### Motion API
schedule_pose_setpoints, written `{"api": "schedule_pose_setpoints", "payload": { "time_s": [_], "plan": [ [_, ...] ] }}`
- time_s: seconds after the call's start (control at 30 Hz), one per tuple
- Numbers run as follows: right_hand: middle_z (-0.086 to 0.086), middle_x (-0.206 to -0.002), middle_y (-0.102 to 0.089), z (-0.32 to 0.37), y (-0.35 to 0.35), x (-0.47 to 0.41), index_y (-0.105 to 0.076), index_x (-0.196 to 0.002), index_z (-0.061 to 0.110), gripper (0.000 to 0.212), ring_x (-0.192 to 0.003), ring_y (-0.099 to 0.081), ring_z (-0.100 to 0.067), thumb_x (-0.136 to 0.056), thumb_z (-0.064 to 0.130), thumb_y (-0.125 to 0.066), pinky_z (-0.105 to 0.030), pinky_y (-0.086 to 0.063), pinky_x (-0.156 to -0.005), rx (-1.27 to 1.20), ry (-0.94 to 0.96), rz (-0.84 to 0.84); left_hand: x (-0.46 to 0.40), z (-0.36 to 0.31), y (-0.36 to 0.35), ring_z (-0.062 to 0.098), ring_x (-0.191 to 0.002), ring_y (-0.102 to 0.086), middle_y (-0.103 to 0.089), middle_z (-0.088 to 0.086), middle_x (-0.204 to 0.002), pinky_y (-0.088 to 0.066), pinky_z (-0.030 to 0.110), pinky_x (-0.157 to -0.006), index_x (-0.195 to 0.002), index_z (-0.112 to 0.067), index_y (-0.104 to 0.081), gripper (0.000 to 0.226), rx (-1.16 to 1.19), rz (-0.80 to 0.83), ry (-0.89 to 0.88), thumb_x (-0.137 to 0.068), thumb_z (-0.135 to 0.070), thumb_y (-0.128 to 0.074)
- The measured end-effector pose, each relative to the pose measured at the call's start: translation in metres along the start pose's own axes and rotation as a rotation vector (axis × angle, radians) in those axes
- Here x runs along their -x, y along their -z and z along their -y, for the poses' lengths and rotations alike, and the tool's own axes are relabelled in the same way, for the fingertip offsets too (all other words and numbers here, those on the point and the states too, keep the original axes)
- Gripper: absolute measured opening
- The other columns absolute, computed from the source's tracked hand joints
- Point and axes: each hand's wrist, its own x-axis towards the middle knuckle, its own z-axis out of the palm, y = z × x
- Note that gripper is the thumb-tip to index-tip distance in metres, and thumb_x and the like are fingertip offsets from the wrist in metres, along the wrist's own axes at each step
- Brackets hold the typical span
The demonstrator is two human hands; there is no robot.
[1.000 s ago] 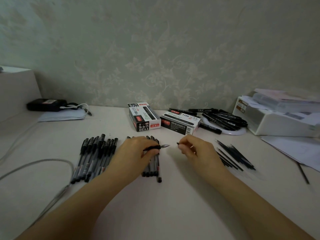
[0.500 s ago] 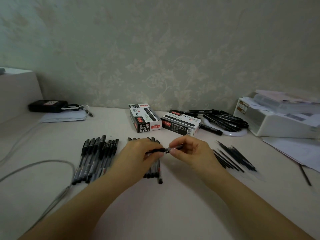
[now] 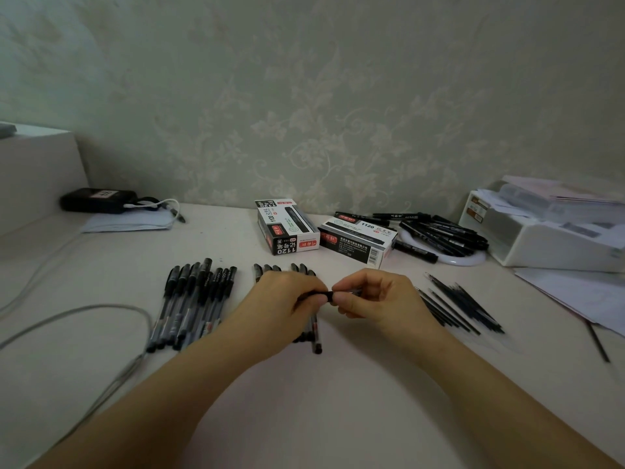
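Being pinched at both ends, a black pen (image 3: pixel 318 293) is held just above the tabletop (image 3: pixel 321 418): its barrel is clasped by the left grip (image 3: pixel 280 306), its tip end by the right grip (image 3: pixel 375 302). If the parts are pressed together askew, the tip may be jammed or bent. If either pinch is lost, the pen may be dropped onto the row of pens (image 3: pixel 315 336) at 6 o'clock, and that row scattered.
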Motion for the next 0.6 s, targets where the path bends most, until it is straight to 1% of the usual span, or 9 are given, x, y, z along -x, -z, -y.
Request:
{"api": "schedule_pose_setpoints", "payload": {
  "time_s": [0.1,0.2,0.4,0.43,0.53,0.6],
  "plan": [
    [-0.005,-0.079,-0.075,-0.0002,-0.0006,-0.0003,-0.077,-0.087,0.015,0.012,-0.073,-0.070,-0.014,-0.079,0.007,-0.079,-0.019,-0.054,-0.070,0.009,0.018,-0.001,-0.0011,-0.0020,0.0016,0.007,-0.071,-0.057,-0.069,-0.006,-0.082,-0.042,0.016,-0.066,-0.105,-0.023,-0.073,0.020,0.002,0.003,0.015,-0.096,-0.026,-0.054],
    [-0.006,-0.080,-0.076,0.0003,0.0002,-0.0011,-0.077,-0.088,0.014,0.012,-0.074,-0.071,-0.015,-0.079,0.006,-0.079,-0.019,-0.055,-0.070,0.000,0.018,0.006,-0.0015,-0.0033,0.0027,0.009,-0.068,-0.055,-0.067,-0.003,-0.078,-0.042,0.021,-0.066,-0.101,-0.021,-0.073,0.021,-0.022,0.007,0.025,-0.097,-0.026,-0.053],
    [-0.009,-0.082,-0.076,0.0024,0.0018,-0.0042,-0.078,-0.084,0.018,0.012,-0.076,-0.072,-0.016,-0.077,0.009,-0.081,-0.020,-0.055,-0.072,-0.013,0.012,0.014,-0.0029,-0.0040,0.0027,0.012,-0.066,-0.057,-0.066,0.000,-0.074,-0.045,0.027,-0.067,-0.094,-0.016,-0.073,0.023,-0.014,-0.012,0.036,-0.097,-0.026,-0.053],
    [-0.009,-0.082,-0.076,0.0024,0.0024,-0.0049,-0.078,-0.085,0.019,0.012,-0.076,-0.072,-0.017,-0.076,0.010,-0.081,-0.020,-0.055,-0.072,-0.009,0.011,0.018,-0.0031,-0.0040,0.0018,0.012,-0.066,-0.057,-0.066,0.000,-0.074,-0.045,0.026,-0.066,-0.093,-0.016,-0.073,0.023,-0.015,-0.019,0.036,-0.097,-0.025,-0.053],
    [-0.009,-0.082,-0.076,0.0036,0.0037,-0.0065,-0.078,-0.087,0.019,0.013,-0.076,-0.072,-0.017,-0.075,0.014,-0.081,-0.019,-0.055,-0.072,-0.021,0.012,0.023,-0.0032,-0.0027,-0.0003,0.010,-0.063,-0.055,-0.064,-0.003,-0.069,-0.040,0.018,-0.058,-0.086,-0.018,-0.071,0.022,0.006,-0.051,0.051,-0.096,-0.027,-0.054],
    [-0.007,-0.082,-0.076,0.0043,0.0038,-0.0073,-0.078,-0.087,0.021,0.013,-0.076,-0.072,-0.015,-0.075,0.015,-0.081,-0.019,-0.054,-0.071,-0.025,0.016,0.024,-0.0030,-0.0026,-0.0023,0.010,-0.064,-0.055,-0.065,-0.003,-0.069,-0.038,0.018,-0.057,-0.087,-0.019,-0.072,0.021,0.028,-0.075,0.053,-0.096,-0.027,-0.055]
  ]
}}
